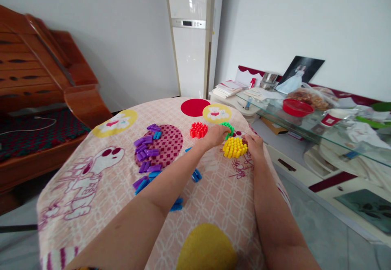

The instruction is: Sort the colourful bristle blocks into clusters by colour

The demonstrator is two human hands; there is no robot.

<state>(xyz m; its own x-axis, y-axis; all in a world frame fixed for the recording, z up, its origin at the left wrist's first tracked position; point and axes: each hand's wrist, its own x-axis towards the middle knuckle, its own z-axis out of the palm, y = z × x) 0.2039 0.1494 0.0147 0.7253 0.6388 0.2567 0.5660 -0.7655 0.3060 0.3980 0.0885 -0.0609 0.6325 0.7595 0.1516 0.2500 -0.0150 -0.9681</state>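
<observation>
My left hand reaches to a cluster of small green plastic pieces, its fingers bent in and closed at the near edge of them. The fingertips are partly hidden. At the right edge of a tight cluster of yellow plastic pieces rests my right hand, fingers slightly apart and touching or nearly touching it. A bunch of upright red plastic pieces stands left of my left hand. Loose purple pieces lie farther left, with blue pieces scattered beside and partly behind my left forearm.
A patterned cloth covers the round table. To the right is a glass-topped cabinet with a red bowl, a bagged item, papers and a photo. A wooden bench stands left, a tall white appliance behind.
</observation>
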